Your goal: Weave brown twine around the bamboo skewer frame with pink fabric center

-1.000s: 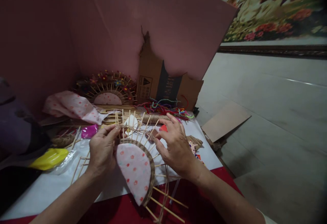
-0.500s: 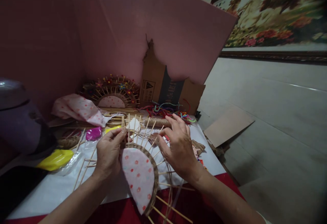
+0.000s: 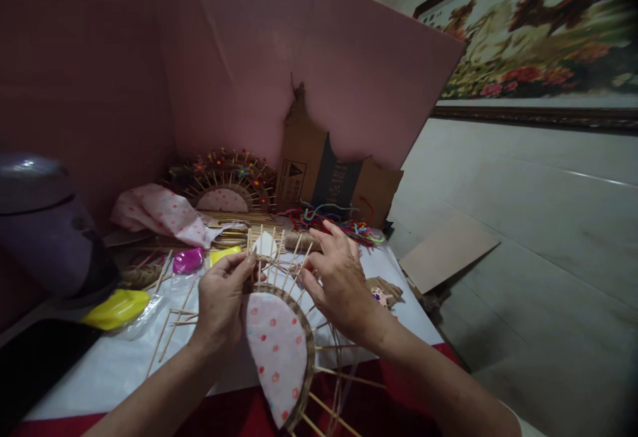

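Observation:
A half-round piece (image 3: 276, 350), covered in white cloth with red flowers, is tilted in front of me, with thin wooden sticks (image 3: 343, 376) fanning out from its brown cord rim. My left hand (image 3: 224, 294) is closed at its upper left, thumb and fingers pinching the sticks there. Brown twine (image 3: 282, 264) runs between the sticks, and loose strands hang down on the right. My right hand (image 3: 336, 281) is at the upper right sticks, thumb and index finger pinched on the twine, the other fingers raised. Its fingertips are partly hidden.
Behind stand a similar fan-shaped piece with coloured flowers (image 3: 224, 188) and torn cardboard (image 3: 309, 165). A roll of twine (image 3: 299, 241), colourful fuzzy stems (image 3: 343, 221) and spotted cloth (image 3: 159, 214) lie at the back. Yellow (image 3: 117, 309) and magenta (image 3: 188, 261) packets and a purple container (image 3: 44, 224) are left.
My right hand has moved slightly left along the sticks, nearer my left hand. The view has shifted a little; my left hand keeps its hold on the half-round piece.

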